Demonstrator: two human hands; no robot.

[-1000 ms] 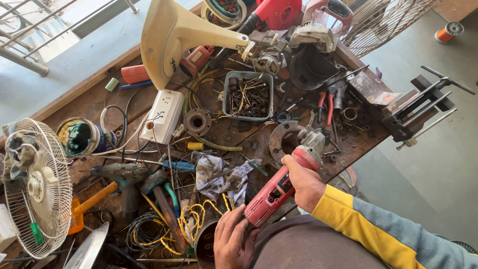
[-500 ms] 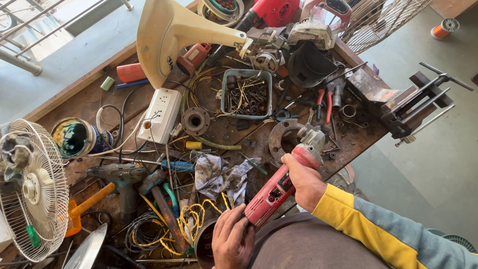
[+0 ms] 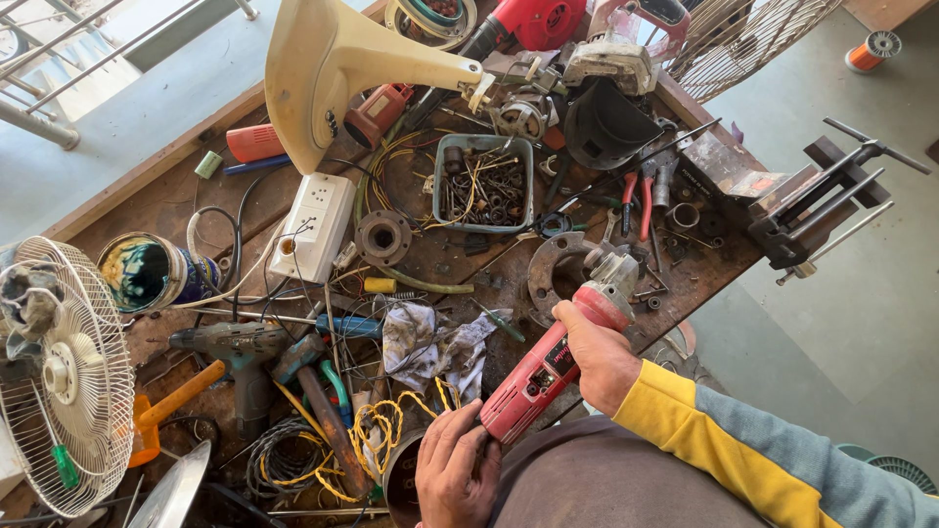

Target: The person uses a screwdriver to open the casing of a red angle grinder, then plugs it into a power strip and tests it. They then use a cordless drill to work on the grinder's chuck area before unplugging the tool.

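— The red angle grinder [image 3: 553,367] is hovering over the counter's [image 3: 176,191] near edge, right hand [image 3: 599,354] fingers wrapping its neck, left hand [image 3: 457,469] fingers curling round its tail.

— Risky, I'd say: the rag [image 3: 430,342] and yellow wire [image 3: 391,430] at nine o'clock could be snagging it.

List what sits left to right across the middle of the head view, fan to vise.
White fan guard → open tin can → white power strip → round metal flange → grey parts tray → red angle grinder, held by both hands → red-handled pliers → bench vise.
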